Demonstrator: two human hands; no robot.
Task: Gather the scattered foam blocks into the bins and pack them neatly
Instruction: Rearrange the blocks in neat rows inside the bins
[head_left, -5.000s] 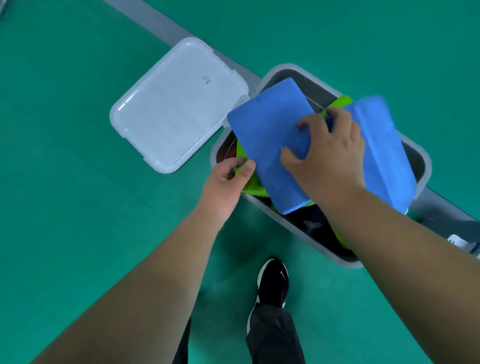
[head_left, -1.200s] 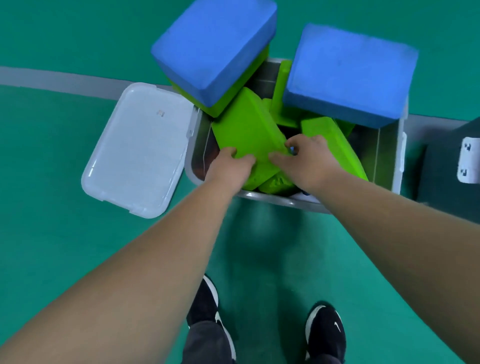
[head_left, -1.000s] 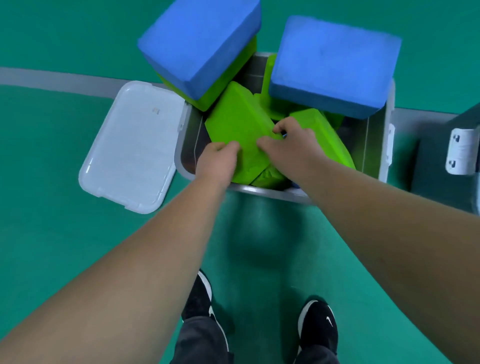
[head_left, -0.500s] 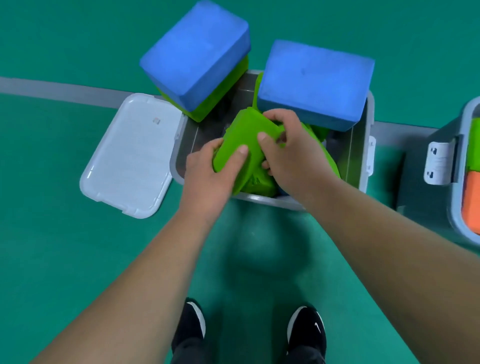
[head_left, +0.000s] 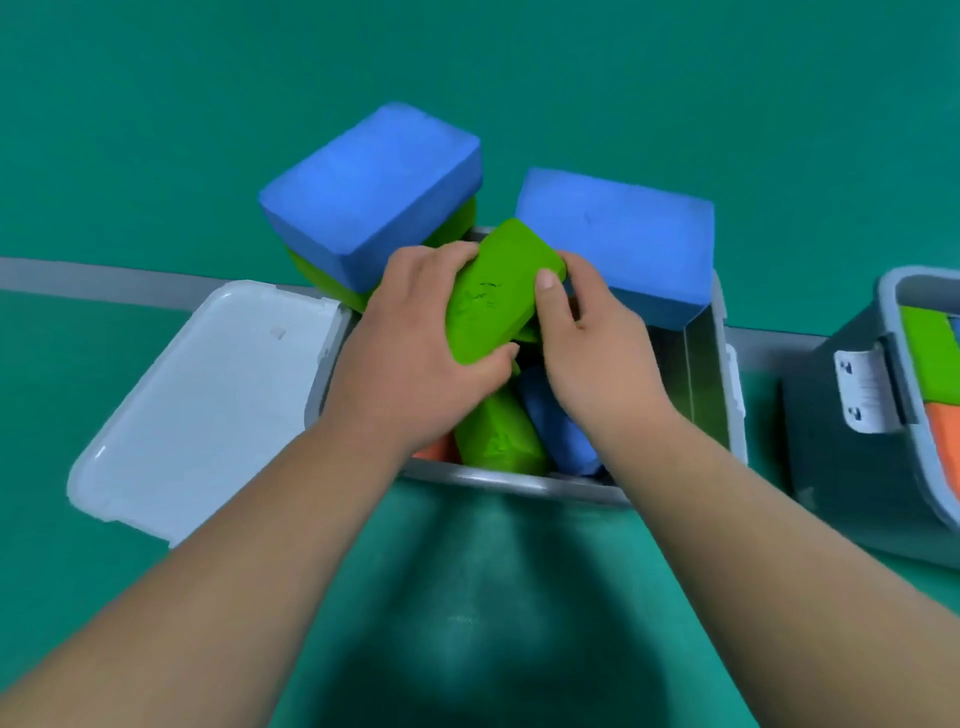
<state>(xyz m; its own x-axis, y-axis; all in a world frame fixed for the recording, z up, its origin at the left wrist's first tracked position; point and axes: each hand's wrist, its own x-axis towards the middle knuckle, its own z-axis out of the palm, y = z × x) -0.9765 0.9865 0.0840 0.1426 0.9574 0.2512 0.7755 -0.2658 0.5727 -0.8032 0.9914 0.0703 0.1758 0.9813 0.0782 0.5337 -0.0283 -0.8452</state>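
A grey bin (head_left: 519, 482) stands on the green floor, filled with foam blocks. My left hand (head_left: 410, 358) and my right hand (head_left: 592, 353) both grip a green block (head_left: 493, 301), lifted above the bin's middle. Two big blue blocks stick out at the back: one at the left (head_left: 374, 187) lying on a green block, one at the right (head_left: 618, 234). Below my hands lie another green block (head_left: 498, 441), a blue block (head_left: 556, 431) and a sliver of an orange one (head_left: 436, 449).
The bin's white lid (head_left: 208, 405) lies flat on the floor at the left, touching the bin. A second grey bin (head_left: 893, 384) with green and orange blocks stands at the right edge. A grey floor line (head_left: 104, 283) runs behind both.
Both hands have lifted the green block higher out of the bin and turned it more upright. The blue and orange blocks beneath have come into sight.
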